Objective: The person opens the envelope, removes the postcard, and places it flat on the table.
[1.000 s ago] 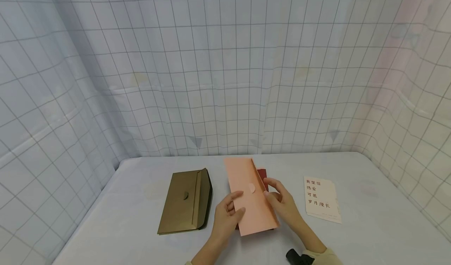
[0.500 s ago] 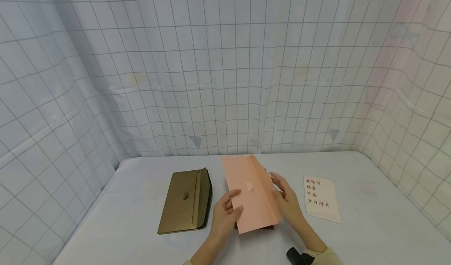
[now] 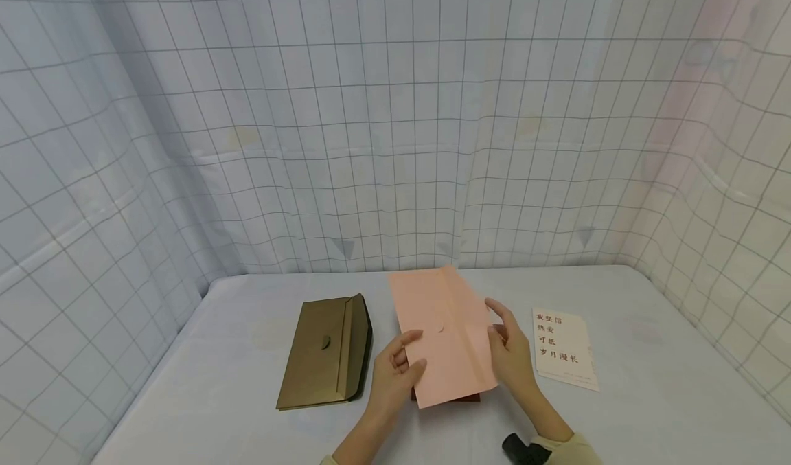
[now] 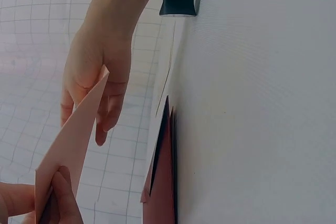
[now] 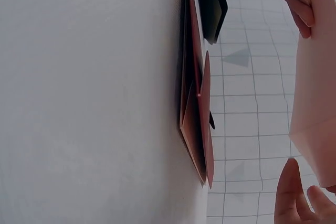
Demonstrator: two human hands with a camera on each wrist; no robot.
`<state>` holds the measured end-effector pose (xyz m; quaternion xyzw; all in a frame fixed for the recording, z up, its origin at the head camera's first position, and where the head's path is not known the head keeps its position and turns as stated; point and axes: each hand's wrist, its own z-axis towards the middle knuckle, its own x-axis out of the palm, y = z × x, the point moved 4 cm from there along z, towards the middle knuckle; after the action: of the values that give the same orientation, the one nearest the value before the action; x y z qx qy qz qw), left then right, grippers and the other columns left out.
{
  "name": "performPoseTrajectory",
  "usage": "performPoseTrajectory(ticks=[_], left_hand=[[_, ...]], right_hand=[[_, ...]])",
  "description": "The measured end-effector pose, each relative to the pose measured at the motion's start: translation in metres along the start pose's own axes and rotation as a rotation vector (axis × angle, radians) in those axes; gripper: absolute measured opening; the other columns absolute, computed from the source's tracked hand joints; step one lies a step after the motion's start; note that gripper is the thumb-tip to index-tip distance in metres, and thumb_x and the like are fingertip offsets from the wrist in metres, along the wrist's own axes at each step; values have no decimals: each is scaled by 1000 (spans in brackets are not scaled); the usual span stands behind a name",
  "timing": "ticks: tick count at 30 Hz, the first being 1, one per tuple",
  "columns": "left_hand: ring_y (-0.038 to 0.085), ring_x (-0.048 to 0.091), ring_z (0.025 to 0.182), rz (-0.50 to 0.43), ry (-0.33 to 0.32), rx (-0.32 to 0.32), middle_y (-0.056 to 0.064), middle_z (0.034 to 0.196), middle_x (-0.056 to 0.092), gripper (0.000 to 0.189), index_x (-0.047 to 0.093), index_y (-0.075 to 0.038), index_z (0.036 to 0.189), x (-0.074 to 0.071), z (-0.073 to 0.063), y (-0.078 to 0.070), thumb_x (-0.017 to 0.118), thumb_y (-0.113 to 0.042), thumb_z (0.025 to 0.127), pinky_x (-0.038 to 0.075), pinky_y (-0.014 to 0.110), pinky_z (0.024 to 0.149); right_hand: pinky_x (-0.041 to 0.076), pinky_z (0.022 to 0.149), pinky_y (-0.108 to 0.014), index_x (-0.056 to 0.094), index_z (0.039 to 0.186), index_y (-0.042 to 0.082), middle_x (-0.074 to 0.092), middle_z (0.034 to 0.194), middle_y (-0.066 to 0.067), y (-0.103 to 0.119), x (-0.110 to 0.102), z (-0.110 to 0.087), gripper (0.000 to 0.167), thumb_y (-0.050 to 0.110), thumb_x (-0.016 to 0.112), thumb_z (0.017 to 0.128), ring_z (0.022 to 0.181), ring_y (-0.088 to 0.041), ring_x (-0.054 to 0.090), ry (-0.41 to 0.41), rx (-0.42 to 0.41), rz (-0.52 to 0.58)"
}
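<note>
A pink envelope (image 3: 441, 355) is held tilted above the table in the head view, its flap (image 3: 471, 327) unfolded toward the right. My left hand (image 3: 393, 381) pinches the envelope's left edge between thumb and fingers. At the flap's outer edge is my right hand (image 3: 514, 355), fingers spread and loosely bent; whether they touch the paper is unclear. Beneath the envelope lies a dark red envelope (image 3: 466, 398), mostly covered in the head view. From the side, the right wrist view shows this red envelope (image 5: 206, 124) with its flap lifted.
A bronze-coloured envelope (image 3: 315, 352) with its flap raised lies to the left. On the right is a cream card (image 3: 564, 348) printed with Chinese characters. Grid-patterned curtains (image 3: 395, 142) enclose the white table (image 3: 204, 382) at the back and sides.
The pink envelope's flap has swung open to the right and lies flatter. My right hand has shifted right with the flap's edge, while my left hand keeps its pinch.
</note>
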<state>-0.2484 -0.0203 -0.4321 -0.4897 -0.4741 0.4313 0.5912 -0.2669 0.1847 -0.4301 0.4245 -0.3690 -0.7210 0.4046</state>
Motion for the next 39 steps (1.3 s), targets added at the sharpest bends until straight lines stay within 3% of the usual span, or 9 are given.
performPoseTrajectory(ticks=[2,8,15,19,24,29,33,39], left_hand=[[20,66,97,-3,5,3,27,122,60,48,48,-1,131,0,0,0,55,7,84,55,24,74],[18,66,96,-10,16,8,27,122,60,48,48,-1,132,0,-1,-1,55,7,85,55,23,73],[17,66,95,-13,7,11,25,122,60,48,49,-3,131,-1,0,-3,55,7,85,55,24,73],[17,66,94,-20,10,11,26,122,60,48,49,-3,131,-1,0,-3,55,8,85,55,24,73],[16,66,94,-18,17,10,26,122,60,48,48,-3,132,-1,0,-3,55,7,85,55,24,73],[15,66,94,2,24,18,25,121,60,48,48,-3,132,-2,0,-5,55,6,85,55,24,73],[15,66,93,15,24,28,26,121,60,48,48,-3,132,-3,0,-7,55,6,85,55,23,73],[16,66,90,22,20,33,27,118,61,48,49,-2,131,-2,-2,-8,55,6,84,55,22,72]], right_hand=[[46,60,-21,47,136,16,63,112,-19,1,0,0,45,-1,46,94,76,-9,59,-9,-4,-30],[50,72,-24,48,134,7,57,129,-18,6,0,0,48,-8,47,89,99,-30,61,-38,-111,-94],[51,82,-44,49,131,-1,56,129,-19,10,1,0,51,-13,53,81,112,-35,54,-89,-283,-193],[48,80,-44,52,126,-2,59,122,-20,9,1,1,52,-13,58,76,108,-34,53,-116,-317,-251],[45,70,-31,59,111,0,64,103,-14,6,0,2,45,-12,65,69,89,-23,53,-134,-322,-273],[46,62,-21,58,111,0,65,88,-10,4,0,3,42,-14,64,72,76,-14,56,-55,-283,-138],[47,60,-17,56,114,-3,65,85,-13,8,-1,1,41,-15,63,75,74,-5,56,-1,-243,-28],[48,62,-18,54,114,-8,65,86,-20,26,-3,-3,40,-16,62,76,74,-5,56,25,-148,-19]])
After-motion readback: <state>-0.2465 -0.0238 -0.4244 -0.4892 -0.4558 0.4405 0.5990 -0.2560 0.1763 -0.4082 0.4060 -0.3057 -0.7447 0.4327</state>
